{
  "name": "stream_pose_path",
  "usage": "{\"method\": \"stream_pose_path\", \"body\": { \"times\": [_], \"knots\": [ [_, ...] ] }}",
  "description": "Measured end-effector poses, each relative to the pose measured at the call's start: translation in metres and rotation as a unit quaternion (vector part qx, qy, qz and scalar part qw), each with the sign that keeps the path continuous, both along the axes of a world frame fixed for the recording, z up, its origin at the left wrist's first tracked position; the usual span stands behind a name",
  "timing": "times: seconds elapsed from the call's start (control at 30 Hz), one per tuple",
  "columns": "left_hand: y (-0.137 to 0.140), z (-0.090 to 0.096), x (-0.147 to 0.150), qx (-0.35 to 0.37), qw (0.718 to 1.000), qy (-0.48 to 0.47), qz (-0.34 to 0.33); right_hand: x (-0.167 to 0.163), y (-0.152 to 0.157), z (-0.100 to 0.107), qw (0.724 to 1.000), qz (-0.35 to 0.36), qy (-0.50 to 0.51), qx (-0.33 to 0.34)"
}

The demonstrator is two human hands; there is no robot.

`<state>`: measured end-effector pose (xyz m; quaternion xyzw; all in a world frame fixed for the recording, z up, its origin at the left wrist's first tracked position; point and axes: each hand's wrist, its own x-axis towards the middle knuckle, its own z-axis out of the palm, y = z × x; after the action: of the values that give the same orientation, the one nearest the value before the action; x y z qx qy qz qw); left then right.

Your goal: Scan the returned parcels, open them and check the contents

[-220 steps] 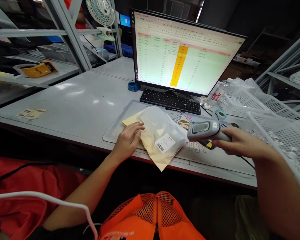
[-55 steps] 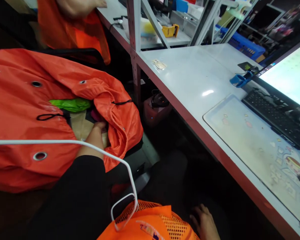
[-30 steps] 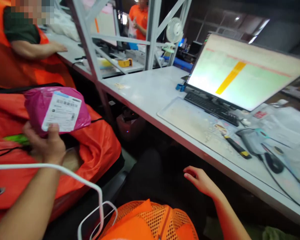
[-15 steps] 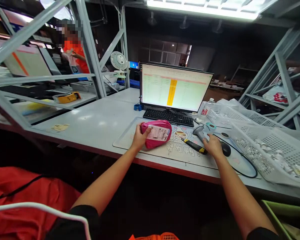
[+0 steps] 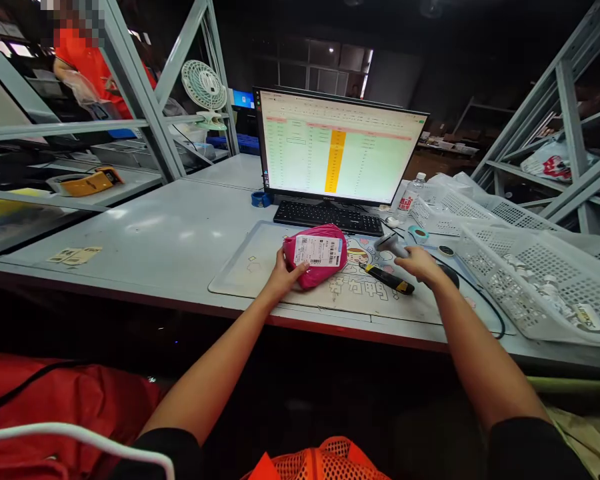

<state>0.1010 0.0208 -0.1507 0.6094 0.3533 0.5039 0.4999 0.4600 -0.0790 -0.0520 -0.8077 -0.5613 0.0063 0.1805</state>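
A pink plastic parcel [image 5: 325, 273] with a white shipping label [image 5: 314, 252] is gripped at its left side by my left hand [image 5: 283, 279], low over the desk mat [image 5: 245, 260]. My right hand [image 5: 419, 263] is closed round the handle of a grey barcode scanner [image 5: 393, 245], whose head points left toward the parcel. Between the two hands a black and yellow utility knife [image 5: 387, 279] lies on the mat. A black mouse [image 5: 450, 275] shows partly behind my right wrist.
Behind the mat stand a keyboard [image 5: 327, 217] and a monitor [image 5: 340, 150] showing a spreadsheet. White plastic baskets [image 5: 510, 293] fill the right side. Blue tape [image 5: 261, 199], a water bottle [image 5: 411, 193] and a fan [image 5: 204, 85] are further back. Someone in orange [image 5: 87, 63] stands at far left.
My right hand has closed on the scanner and raised it slightly. The parcel has turned a little, its label facing me more squarely. The camera view has shifted.
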Motion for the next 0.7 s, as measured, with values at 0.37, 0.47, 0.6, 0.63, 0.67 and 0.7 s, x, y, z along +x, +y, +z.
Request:
{"method": "stream_pose_path", "body": {
  "times": [0.37, 0.47, 0.6, 0.63, 0.67, 0.7],
  "knots": [
    [-0.005, 0.005, 0.001, -0.012, 1.0, -0.002, 0.003, -0.061, -0.073, 0.046, 0.963, 0.256, 0.087, -0.013],
    [-0.004, 0.009, -0.001, -0.036, 0.999, -0.018, -0.002, -0.045, -0.05, 0.033, 0.977, 0.203, 0.063, 0.02],
    [0.005, 0.014, -0.024, -0.079, 0.997, -0.006, 0.01, -0.007, -0.012, 0.003, 0.999, 0.045, -0.009, 0.012],
    [0.008, 0.015, -0.033, -0.089, 0.996, 0.0, 0.023, 0.001, -0.004, -0.005, 1.0, 0.007, -0.024, -0.004],
    [0.01, 0.015, -0.042, -0.096, 0.995, 0.004, 0.036, 0.007, 0.004, -0.014, 0.999, -0.027, -0.037, -0.022],
    [0.011, 0.015, -0.05, -0.102, 0.994, 0.001, 0.045, 0.012, 0.011, -0.022, 0.996, -0.057, -0.047, -0.039]
  ]
}}
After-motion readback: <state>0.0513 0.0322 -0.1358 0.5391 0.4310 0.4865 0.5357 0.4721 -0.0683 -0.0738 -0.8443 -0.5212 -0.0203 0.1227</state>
